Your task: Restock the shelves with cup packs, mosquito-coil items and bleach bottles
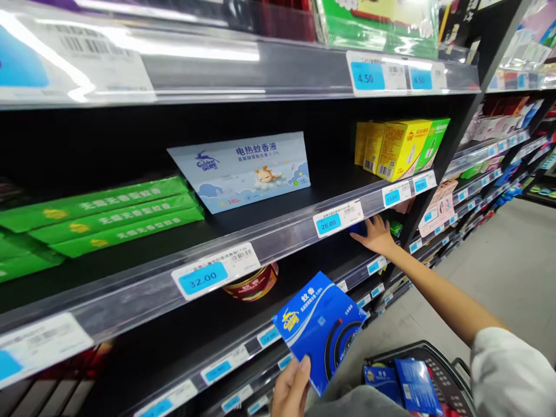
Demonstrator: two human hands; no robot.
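Observation:
My left hand [291, 388] grips a blue box of mosquito coils [319, 330] low in the picture, in front of the shelves. My right hand [377, 235] reaches under a shelf edge with its fingers spread, beside a small blue package [358, 229] that is partly hidden. A white sleeve [506, 376] covers the upper right arm. Below that hand, a black shopping basket [438, 365] holds several blue boxes [417, 385].
Black store shelves have clear plastic price strips, with tags such as 32.00 [215, 271] and 28.00 [337, 218]. Green boxes [104, 217], yellow boxes [399, 149], a blue display card [241, 171] and a red tin [252, 282] stand on them. A grey aisle floor [490, 278] lies to the right.

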